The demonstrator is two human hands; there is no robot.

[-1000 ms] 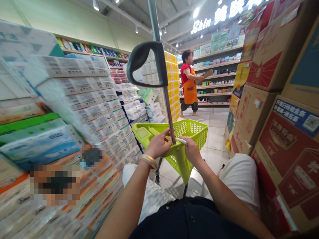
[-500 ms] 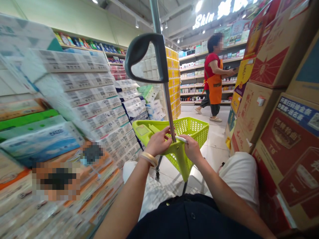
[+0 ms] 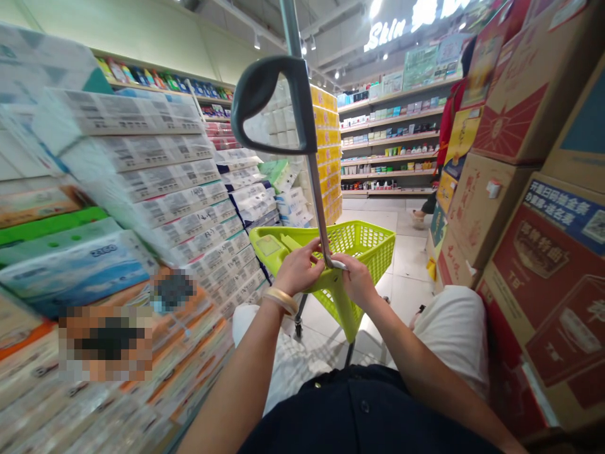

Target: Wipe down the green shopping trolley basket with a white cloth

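– Two hands at the basket. State of each?
– Left hand: fingers bent, tips against the pole just above the basket's near rim. Whether it actually grips, I cannot tell. Bracelet on that wrist.
– And the right?
– Right hand: curled closed around a white strip. The strip lies at the foot of the pole, touching it.
– Where is the basket?
– Green mesh, standing on the aisle floor directly ahead of the person, between tissue packs on the left and cartons on the right. The pole rises tilted from its near rim to a grey handle overhead.
– Contents?
– Interior partly hidden by hands and rim; cannot tell.
– Anyone else?
– One person, mostly hidden behind the cartons. A red sleeve shows, near the far shelves.
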